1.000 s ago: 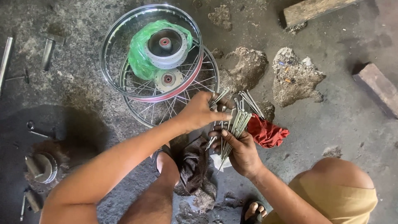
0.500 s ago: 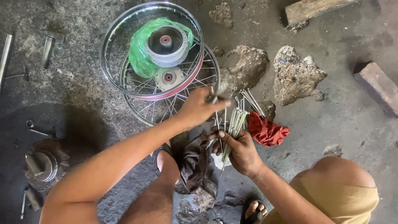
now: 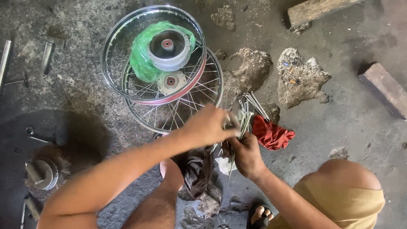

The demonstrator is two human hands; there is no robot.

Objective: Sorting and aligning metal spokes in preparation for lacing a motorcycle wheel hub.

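Squatting on the concrete floor (image 3: 347,127), the person keeps a bundle of spokes (image 3: 245,116) just beside the red rag (image 3: 271,135). Right hand (image 3: 246,154) is clenched around the lower ends; left hand (image 3: 207,126) pinches at the bundle, fingers closed. Best to draw one spoke straight along its length, I judge. Long axes run near upright, fanning away from the rag toward the spoked wheel (image 3: 178,99).

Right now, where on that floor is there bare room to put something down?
Bare concrete lies right of the red rag, between the rubble pile and the wooden block. Another patch lies left of the stacked wheel rims, beside the hammer. It is crowded where the left hand and right hand hold the spokes.
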